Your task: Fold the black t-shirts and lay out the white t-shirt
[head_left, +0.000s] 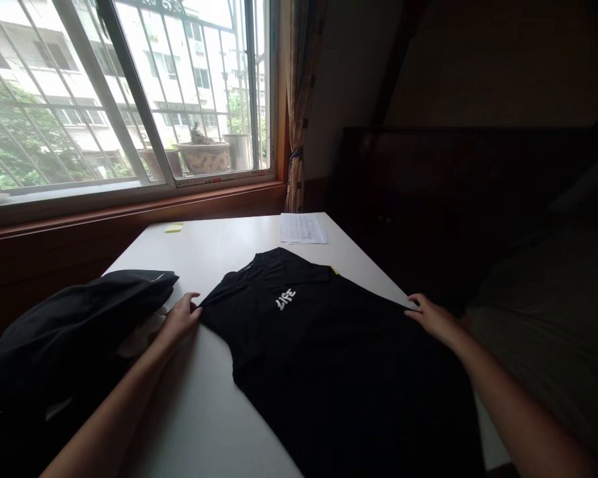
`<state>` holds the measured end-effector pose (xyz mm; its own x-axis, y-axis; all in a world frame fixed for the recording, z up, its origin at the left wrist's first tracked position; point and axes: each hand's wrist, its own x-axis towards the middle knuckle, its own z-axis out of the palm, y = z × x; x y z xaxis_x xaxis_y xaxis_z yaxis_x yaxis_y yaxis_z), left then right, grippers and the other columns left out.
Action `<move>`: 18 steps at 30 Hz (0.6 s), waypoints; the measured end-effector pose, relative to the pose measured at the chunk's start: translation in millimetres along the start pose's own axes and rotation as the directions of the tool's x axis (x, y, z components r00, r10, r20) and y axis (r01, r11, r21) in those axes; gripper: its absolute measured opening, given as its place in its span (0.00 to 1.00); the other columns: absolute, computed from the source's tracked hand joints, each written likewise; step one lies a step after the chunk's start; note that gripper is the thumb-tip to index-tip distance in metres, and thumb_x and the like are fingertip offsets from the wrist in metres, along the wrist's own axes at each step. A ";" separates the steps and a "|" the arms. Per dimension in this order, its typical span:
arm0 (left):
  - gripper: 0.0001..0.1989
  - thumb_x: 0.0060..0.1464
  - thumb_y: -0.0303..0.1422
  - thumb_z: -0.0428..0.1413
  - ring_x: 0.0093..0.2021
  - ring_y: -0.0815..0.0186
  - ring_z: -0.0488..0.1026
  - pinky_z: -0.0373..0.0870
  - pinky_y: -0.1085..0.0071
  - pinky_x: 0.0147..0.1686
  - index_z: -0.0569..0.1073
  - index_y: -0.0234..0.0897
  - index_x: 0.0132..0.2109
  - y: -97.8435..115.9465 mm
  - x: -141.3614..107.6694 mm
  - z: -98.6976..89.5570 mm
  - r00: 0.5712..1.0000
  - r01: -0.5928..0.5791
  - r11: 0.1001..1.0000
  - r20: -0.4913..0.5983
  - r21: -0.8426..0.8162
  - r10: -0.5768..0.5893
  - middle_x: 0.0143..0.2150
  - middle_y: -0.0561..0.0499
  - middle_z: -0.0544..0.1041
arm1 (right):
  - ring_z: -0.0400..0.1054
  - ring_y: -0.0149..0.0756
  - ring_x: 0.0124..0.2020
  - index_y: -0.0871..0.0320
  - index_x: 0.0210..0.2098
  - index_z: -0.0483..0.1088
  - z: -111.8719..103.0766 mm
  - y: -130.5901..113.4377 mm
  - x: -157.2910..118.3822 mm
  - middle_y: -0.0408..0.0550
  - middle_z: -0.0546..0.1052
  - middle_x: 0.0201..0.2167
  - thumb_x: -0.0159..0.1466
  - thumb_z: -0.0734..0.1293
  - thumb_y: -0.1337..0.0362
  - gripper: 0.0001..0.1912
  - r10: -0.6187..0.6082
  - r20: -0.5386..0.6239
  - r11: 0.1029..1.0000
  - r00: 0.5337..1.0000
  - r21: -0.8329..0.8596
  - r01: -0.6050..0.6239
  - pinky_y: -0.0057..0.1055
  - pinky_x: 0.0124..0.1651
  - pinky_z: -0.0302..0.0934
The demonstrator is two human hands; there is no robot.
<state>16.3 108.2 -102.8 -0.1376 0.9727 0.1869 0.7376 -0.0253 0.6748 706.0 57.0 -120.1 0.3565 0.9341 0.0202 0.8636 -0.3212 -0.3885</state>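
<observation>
A black T-shirt point(323, 358) with white lettering on its chest lies spread over the white table point(214, 245). Its collar points to the far left and its lower part runs toward me. My left hand point(183, 315) pinches the shirt's left edge, at what looks like a sleeve end. On the other side, my right hand point(431, 318) has thumb and fingers closed on the shirt's right edge, near the table's border. A heap of dark clothing point(74, 332) lies close beside my left hand and forearm.
Printed papers point(303, 229) lie at the table's far edge, and a yellow note point(174, 227) sits at the far left. Beyond the table is a barred window point(129, 99) with a tied curtain point(296, 133). Dark furniture point(428, 179) stands to the right.
</observation>
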 end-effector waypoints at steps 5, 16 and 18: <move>0.23 0.43 0.41 0.56 0.33 0.55 0.76 0.71 0.62 0.37 0.74 0.39 0.48 0.3 -49.5 -19.3 0.991 -0.015 1.000 0.133 0.010 0.013 0.29 0.52 0.76 | 0.77 0.51 0.42 0.54 0.58 0.68 3.5 -6.0 28.6 0.58 0.80 0.46 0.64 0.65 0.53 0.25 -0.063 -0.030 0.997 0.998 -0.043 0.062 0.40 0.42 0.67; 0.32 0.45 0.53 0.58 0.32 0.51 0.79 0.76 0.59 0.37 0.71 0.53 0.58 -65.8 -190.8 -78.0 0.933 0.152 0.985 0.315 0.084 -0.171 0.32 0.50 0.79 | 0.74 0.50 0.51 0.50 0.62 0.66 30.6 -88.2 65.0 0.53 0.78 0.52 0.65 0.66 0.54 0.26 -0.265 -0.024 0.964 0.964 -0.039 0.264 0.39 0.50 0.65; 0.29 0.44 0.52 0.59 0.33 0.49 0.80 0.78 0.55 0.36 0.73 0.61 0.56 -78.8 -213.3 -83.8 0.939 0.139 0.982 0.297 0.131 -0.173 0.33 0.51 0.81 | 0.74 0.48 0.48 0.50 0.62 0.66 36.4 -109.1 68.8 0.52 0.79 0.49 0.65 0.66 0.54 0.26 -0.303 -0.002 0.953 0.953 -0.025 0.303 0.38 0.48 0.65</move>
<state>-67.8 -116.6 -136.0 -0.0601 0.9864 -0.1531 0.7913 0.1406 0.5950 623.3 162.0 -109.8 0.0788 0.9872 0.1384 0.9395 -0.0271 -0.3414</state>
